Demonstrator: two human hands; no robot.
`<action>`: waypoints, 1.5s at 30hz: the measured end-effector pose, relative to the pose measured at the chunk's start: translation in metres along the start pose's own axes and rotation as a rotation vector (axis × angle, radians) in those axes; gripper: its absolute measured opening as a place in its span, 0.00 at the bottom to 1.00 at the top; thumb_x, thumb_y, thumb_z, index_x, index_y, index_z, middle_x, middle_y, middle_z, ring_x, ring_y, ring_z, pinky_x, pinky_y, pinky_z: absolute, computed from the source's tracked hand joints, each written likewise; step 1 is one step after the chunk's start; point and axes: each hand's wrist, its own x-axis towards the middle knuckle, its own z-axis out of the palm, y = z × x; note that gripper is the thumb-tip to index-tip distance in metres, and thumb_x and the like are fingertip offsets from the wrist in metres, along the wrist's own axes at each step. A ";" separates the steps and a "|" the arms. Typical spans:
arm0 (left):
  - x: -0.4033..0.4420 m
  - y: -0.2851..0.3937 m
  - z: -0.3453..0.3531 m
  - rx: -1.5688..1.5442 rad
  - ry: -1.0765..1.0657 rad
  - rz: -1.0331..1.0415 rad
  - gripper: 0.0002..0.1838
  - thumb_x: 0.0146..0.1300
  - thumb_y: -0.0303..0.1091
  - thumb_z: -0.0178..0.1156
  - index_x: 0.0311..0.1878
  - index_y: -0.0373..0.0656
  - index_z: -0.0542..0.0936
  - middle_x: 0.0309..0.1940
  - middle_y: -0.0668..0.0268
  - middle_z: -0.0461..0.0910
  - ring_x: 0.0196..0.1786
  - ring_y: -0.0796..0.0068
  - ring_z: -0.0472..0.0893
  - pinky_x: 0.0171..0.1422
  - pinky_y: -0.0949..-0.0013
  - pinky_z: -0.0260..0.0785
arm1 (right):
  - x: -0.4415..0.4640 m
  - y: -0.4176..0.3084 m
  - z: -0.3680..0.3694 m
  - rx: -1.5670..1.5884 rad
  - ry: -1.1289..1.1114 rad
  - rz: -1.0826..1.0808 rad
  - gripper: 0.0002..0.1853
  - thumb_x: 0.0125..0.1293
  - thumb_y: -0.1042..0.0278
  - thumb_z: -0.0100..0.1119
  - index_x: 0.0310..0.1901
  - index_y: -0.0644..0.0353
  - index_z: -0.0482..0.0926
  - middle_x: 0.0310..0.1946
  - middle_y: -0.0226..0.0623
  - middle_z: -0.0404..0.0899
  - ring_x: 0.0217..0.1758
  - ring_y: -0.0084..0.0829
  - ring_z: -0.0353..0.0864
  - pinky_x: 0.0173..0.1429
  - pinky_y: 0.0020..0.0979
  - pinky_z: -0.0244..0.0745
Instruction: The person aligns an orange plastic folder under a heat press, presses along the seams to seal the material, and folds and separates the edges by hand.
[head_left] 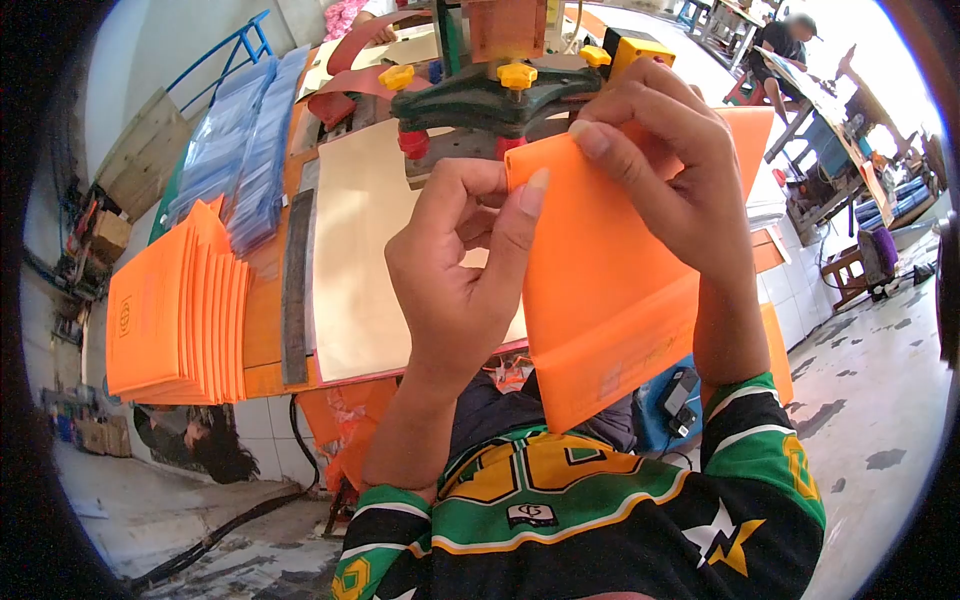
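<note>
An orange plastic cover (600, 270) hangs between my hands in front of my chest, its upper edge folded over. My left hand (462, 265) pinches the upper left corner between thumb and fingers. Farther along the same top edge, my right hand (665, 150) is closed on the cover with its thumb against the fold. Faint print shows near the cover's lower part. Just beyond the hands stands a dark green press (480, 95) with yellow knobs. A cream sheet (360, 250) lies on the worktable beneath it.
A stack of orange covers (180, 310) sits at the table's left edge, with clear plastic sleeves (230, 150) behind it. A grey bar (297, 285) lies beside the cream sheet. Another person (785, 50) sits at a far table on the right. A cable (230, 530) runs across the floor.
</note>
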 end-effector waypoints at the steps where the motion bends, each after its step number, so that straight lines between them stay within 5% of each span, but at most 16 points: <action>1: -0.001 -0.001 0.001 -0.001 -0.001 0.000 0.06 0.80 0.27 0.68 0.50 0.35 0.82 0.38 0.67 0.89 0.39 0.84 0.88 0.43 0.77 0.81 | 0.001 -0.001 0.000 -0.041 -0.012 -0.060 0.10 0.73 0.66 0.74 0.41 0.66 0.87 0.39 0.37 0.83 0.46 0.32 0.83 0.49 0.32 0.73; 28: -0.002 -0.002 0.003 0.031 -0.032 0.044 0.07 0.82 0.29 0.66 0.47 0.36 0.82 0.34 0.70 0.85 0.36 0.87 0.86 0.39 0.78 0.79 | 0.006 -0.014 0.009 0.043 -0.075 0.024 0.11 0.73 0.63 0.76 0.37 0.62 0.87 0.34 0.32 0.81 0.43 0.32 0.77 0.50 0.34 0.69; 37: -0.014 -0.006 0.006 -0.021 -0.011 -0.053 0.07 0.82 0.31 0.67 0.47 0.37 0.82 0.33 0.69 0.87 0.37 0.87 0.87 0.40 0.77 0.80 | 0.002 -0.016 0.013 -0.041 -0.077 0.004 0.12 0.71 0.62 0.77 0.36 0.61 0.86 0.34 0.30 0.79 0.43 0.33 0.74 0.53 0.36 0.66; 45: -0.078 -0.027 0.015 -0.096 -0.101 -0.398 0.12 0.83 0.35 0.66 0.53 0.34 0.84 0.33 0.67 0.88 0.37 0.86 0.86 0.40 0.75 0.80 | -0.007 0.003 0.042 -0.043 -0.084 0.033 0.14 0.72 0.54 0.75 0.38 0.57 0.87 0.35 0.33 0.81 0.46 0.39 0.78 0.57 0.39 0.69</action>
